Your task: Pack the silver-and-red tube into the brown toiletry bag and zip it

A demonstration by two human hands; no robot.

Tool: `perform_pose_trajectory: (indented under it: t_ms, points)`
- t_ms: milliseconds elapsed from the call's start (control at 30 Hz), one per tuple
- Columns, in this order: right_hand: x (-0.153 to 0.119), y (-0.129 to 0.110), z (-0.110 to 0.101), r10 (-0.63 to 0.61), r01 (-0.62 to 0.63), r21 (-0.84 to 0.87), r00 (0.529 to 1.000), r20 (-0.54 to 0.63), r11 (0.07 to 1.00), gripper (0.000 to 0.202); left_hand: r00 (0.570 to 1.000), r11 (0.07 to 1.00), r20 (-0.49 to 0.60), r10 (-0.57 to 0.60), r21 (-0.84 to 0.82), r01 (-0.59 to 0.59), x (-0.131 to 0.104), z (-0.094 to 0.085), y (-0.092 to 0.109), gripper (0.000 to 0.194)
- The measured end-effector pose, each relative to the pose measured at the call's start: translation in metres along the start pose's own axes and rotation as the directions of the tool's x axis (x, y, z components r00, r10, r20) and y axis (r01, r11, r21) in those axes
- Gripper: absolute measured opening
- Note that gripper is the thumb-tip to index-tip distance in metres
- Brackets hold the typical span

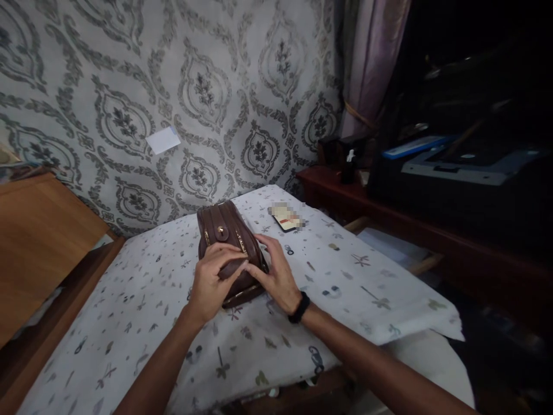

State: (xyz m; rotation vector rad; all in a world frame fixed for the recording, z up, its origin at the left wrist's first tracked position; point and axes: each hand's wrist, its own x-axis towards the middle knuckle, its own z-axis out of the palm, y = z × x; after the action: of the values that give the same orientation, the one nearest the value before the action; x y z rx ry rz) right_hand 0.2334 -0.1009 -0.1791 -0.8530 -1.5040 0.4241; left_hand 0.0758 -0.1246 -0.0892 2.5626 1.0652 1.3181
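Note:
A dark brown leather bag (pixel 231 225) with gold zippers and a gold clasp lies on a table covered by a white patterned cloth (pixel 142 300). My left hand (pixel 213 276) is over the bag's near part, thumb and fingers pinched together near a zipper; what is between them is too small to make out. My right hand (pixel 276 271) rests against the bag's right side, its thumb reaching to the left hand's fingertips and its other fingers apart along the edge. A black band (pixel 299 307) is round my right wrist.
A phone-like object (pixel 287 219), partly blurred out, lies right of the bag. A wooden cabinet (pixel 47 236) stands at the left. Behind is a patterned wall with a white card (pixel 163 140). A dark red shelf (pixel 332 187) holds a small bottle (pixel 348 167).

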Motion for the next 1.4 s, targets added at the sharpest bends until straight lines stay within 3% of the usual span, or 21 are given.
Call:
perform_pose_trajectory:
  t_ms: [133,200,367,733,867,1000,1133,1400]
  points:
    - [0.007,-0.023,-0.012,-0.225,0.224,-0.103,0.974,0.003,0.969,0.022,0.998,0.992,-0.050,0.041,0.123,-0.034,-0.006,-0.009,0.000,0.018]
    - [0.011,-0.031,-0.016,-0.297,0.296,-0.127,0.955,0.013,0.947,0.018,0.996,0.971,-0.076,0.047,0.237,-0.027,-0.014,-0.016,-0.002,0.027]
    - [0.008,-0.032,-0.016,-0.354,0.363,-0.140,0.932,0.081,0.921,0.019,0.972,0.920,-0.236,0.003,0.382,0.089,-0.039,-0.021,-0.007,0.020]
    - [-0.002,-0.021,-0.016,-0.434,0.459,-0.164,0.885,0.169,0.873,0.030,0.952,0.939,-0.283,0.118,0.345,-0.014,-0.054,-0.008,-0.008,0.025]
    - [-0.003,-0.018,-0.017,-0.418,0.461,-0.200,0.881,0.224,0.864,0.032,0.961,0.908,-0.219,0.171,0.414,-0.067,-0.055,-0.010,-0.010,0.026]
    - [-0.004,-0.016,-0.016,-0.464,0.503,-0.208,0.861,0.209,0.839,0.033,0.963,0.823,-0.103,0.249,0.547,-0.154,-0.051,-0.013,-0.009,0.020]
    - [-0.004,-0.013,-0.019,-0.468,0.510,-0.209,0.856,0.219,0.834,0.034,0.953,0.760,-0.062,0.295,0.620,-0.195,-0.048,-0.012,-0.010,0.016]
    - [-0.007,-0.011,-0.025,-0.456,0.499,-0.162,0.856,0.241,0.851,0.035,0.960,0.827,-0.032,0.277,0.517,-0.221,-0.046,-0.020,-0.018,0.016]
